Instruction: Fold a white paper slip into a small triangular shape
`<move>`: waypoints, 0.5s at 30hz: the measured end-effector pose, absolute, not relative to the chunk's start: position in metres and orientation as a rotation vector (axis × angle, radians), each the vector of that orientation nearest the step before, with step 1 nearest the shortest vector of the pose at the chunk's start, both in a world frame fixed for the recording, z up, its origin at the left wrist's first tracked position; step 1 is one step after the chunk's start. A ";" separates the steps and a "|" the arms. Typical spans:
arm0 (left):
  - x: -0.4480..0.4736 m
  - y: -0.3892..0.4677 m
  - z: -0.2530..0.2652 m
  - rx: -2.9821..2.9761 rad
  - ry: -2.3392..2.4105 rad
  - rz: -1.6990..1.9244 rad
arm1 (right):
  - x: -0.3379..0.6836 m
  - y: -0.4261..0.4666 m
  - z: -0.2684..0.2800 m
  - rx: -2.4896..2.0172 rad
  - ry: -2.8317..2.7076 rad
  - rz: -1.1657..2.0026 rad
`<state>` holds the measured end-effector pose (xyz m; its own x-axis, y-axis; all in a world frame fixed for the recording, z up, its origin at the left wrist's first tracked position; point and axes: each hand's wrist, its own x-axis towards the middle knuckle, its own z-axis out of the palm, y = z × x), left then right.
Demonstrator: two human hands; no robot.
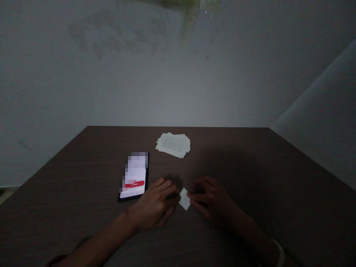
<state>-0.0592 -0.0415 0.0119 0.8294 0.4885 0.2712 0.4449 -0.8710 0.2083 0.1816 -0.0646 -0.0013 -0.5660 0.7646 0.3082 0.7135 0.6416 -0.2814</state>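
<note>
A small folded piece of white paper (185, 199) with faint marks on it lies turned like a diamond on the table, between my two hands. My left hand (158, 203) is closed, its curled fingers and thumb at the paper's left corner. The tips of that thumb and fingers are partly hidden in shadow. On the other side, my right hand (211, 199) pinches the right corner with thumb and forefinger, its remaining fingers bent above.
Beyond my hands lies a loose, fanned stack of printed paper sheets (174, 144). A phone (135, 176) with a lit screen rests left of them, close to my left hand. The dark wood-grained table (236, 148) meets a grey wall (178, 89) at its far edge.
</note>
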 end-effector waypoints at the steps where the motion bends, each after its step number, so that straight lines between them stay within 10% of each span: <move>1: -0.059 -0.042 0.012 2.875 0.716 0.470 | 0.182 -0.065 0.000 -1.165 -2.486 0.166; 15: -0.055 -0.042 0.015 2.734 0.632 0.421 | 0.191 -0.064 -0.002 -1.061 -2.499 0.214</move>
<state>-0.0547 -0.0420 0.0150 0.8600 0.4640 0.2124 0.3750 -0.8570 0.3534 0.1908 -0.0642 -0.0023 -0.6234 0.7160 0.3141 0.6521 0.6978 -0.2965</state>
